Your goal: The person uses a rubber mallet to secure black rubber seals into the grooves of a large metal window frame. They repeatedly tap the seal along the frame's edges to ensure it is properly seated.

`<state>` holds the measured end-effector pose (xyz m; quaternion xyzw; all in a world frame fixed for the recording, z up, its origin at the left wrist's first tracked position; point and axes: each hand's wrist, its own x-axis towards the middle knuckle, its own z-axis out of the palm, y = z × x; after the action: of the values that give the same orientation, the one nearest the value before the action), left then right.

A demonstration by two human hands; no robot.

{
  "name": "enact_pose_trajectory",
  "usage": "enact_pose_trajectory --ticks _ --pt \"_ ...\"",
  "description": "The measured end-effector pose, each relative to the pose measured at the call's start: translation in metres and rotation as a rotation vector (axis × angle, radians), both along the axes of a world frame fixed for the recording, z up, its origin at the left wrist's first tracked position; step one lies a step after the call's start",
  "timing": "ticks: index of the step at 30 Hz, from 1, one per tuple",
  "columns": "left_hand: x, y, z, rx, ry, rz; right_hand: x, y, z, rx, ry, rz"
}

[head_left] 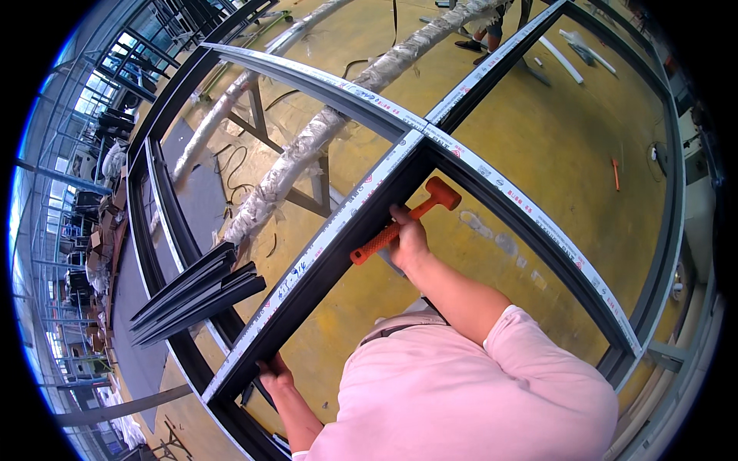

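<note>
A large dark metal frame [323, 307] with white protective film along its bars surrounds me. My right hand [410, 242] is closed around the handle of an orange mallet [443, 194], just beside the diagonal bar in front of me. The mallet head points toward the corner where the bars cross, apart from them. My left hand [277, 376] grips the same bar near its lower left end; some of its fingers are hidden by the bar. Several loose black profile strips [200, 296] lie across the frame to the left of that bar.
Long supports wrapped in crinkled plastic [307, 142] run beneath the frame. White tubes [561, 60] and an orange tool [616, 175] lie on the yellow floor [592, 131]. Another person's legs [488, 38] show at the top. Boxes and racks [100, 246] line the left side.
</note>
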<state>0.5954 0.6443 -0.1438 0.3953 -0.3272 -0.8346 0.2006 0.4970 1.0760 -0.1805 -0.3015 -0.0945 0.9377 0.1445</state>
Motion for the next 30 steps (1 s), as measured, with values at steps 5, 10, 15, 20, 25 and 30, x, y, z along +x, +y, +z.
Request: enact_pose_trajectory --ticks 5,10,15,20,25,30 --pt "-0.002 -0.023 -0.024 -0.073 0.01 -0.038 -0.003 0.006 0.017 -0.05 -0.046 0.035" --pt "0.007 -0.018 -0.016 0.041 -0.015 0.017 -0.013 0.002 0.001 -0.051 -0.101 0.103" --pt "-0.003 -0.017 -0.012 0.11 0.099 -0.047 -0.017 0.047 -0.031 0.009 -0.065 0.266" --pt "0.003 -0.072 -0.034 0.164 0.351 0.257 -0.029 0.058 -0.019 0.032 -0.138 0.284" --pt "-0.004 -0.056 -0.018 0.375 0.734 0.376 -0.048 0.07 -0.02 0.138 -0.182 0.302" --pt "-0.019 -0.054 -0.025 0.503 0.879 0.332 -0.074 0.112 -0.043 0.248 -0.235 0.268"
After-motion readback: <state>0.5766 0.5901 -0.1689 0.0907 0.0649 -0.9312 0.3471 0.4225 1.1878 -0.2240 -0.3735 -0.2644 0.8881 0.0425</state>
